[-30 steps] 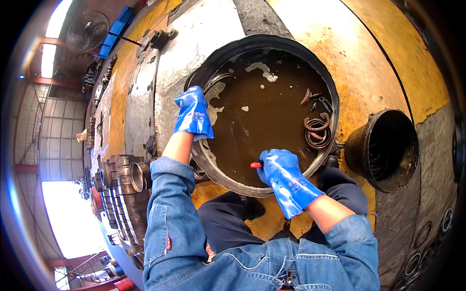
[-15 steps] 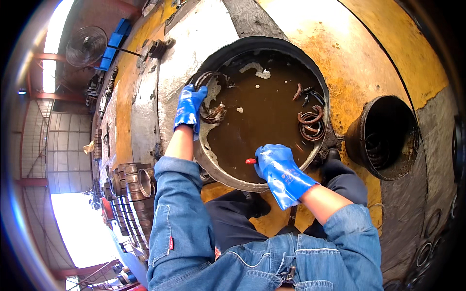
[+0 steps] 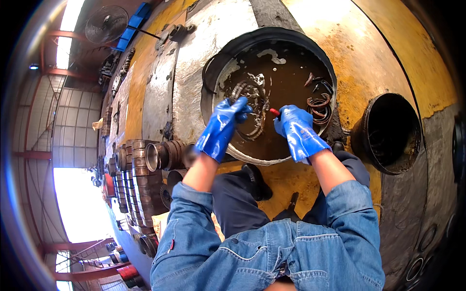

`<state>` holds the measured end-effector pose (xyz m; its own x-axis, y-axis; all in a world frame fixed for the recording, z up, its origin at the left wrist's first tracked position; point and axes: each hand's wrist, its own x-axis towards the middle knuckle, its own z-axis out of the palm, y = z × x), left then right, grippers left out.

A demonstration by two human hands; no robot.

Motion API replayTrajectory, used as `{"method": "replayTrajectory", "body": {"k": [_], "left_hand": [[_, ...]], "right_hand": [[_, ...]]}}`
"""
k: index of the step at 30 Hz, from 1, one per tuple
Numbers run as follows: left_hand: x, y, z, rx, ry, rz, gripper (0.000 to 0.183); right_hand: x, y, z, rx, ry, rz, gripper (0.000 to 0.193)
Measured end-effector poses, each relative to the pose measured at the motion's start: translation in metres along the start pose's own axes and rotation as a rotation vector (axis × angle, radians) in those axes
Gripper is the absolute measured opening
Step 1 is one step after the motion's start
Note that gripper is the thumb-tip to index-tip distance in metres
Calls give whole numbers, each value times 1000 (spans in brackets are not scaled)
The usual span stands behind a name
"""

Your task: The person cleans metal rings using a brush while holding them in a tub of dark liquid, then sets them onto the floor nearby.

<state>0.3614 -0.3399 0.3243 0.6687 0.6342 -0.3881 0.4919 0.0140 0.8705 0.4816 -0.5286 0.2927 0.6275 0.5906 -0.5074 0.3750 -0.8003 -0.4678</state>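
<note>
Brown liquid fills a wide round tub (image 3: 266, 160) in front of me. Over its left half, my left hand (image 3: 224, 119) in a blue rubber glove is closed on a wet metal ring (image 3: 266, 104), which tilts at the liquid's surface. Just right of the ring, my gloved right hand (image 3: 294, 122) is wrapped round a tool with a red handle (image 3: 275, 112); the tool's other end is hidden. Several curved ring pieces (image 3: 319, 103) lie against the tub's right inner wall. A dark thin arc (image 3: 206, 77) leans over the tub's left rim.
A dark, dirty bucket (image 3: 361, 136) lies open-mouthed to the right. Stacked metal cylinders (image 3: 145, 167) stand at the left, near the tub. Farther off at upper left is a fan (image 3: 107, 24). My feet are close to the tub's near edge.
My left hand has moved right from the tub's left rim to over the liquid, bringing the ring with it. My right hand has moved up and slightly right with the red-handled tool.
</note>
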Motion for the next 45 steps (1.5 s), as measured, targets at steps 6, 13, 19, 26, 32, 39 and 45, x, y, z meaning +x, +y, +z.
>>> {"method": "replayTrajectory", "body": {"k": [6, 13, 19, 26, 32, 39, 45], "left_hand": [[-25, -32, 23, -159, -137, -43, 30], [11, -98, -7, -431, -111, -198, 30], [45, -148, -54, -684, -206, -371, 38], [19, -125, -42, -619, -263, -71, 32], [13, -106, -47, -353, -246, -5, 38], [11, -105, -27, -510, -156, -13, 36], [10, -114, -30, -565, -31, -98, 39]], "right_hand": [[3, 5, -8, 90, 19, 45, 40], [34, 21, 15, 289, 59, 116, 46], [72, 20, 17, 440, 104, 106, 43], [59, -56, 26, 878, 0, -450, 20], [67, -67, 32, 688, -14, -420, 33], [94, 1, 44, 822, 171, 97, 39], [85, -24, 43, 660, 255, -5, 37]]}}
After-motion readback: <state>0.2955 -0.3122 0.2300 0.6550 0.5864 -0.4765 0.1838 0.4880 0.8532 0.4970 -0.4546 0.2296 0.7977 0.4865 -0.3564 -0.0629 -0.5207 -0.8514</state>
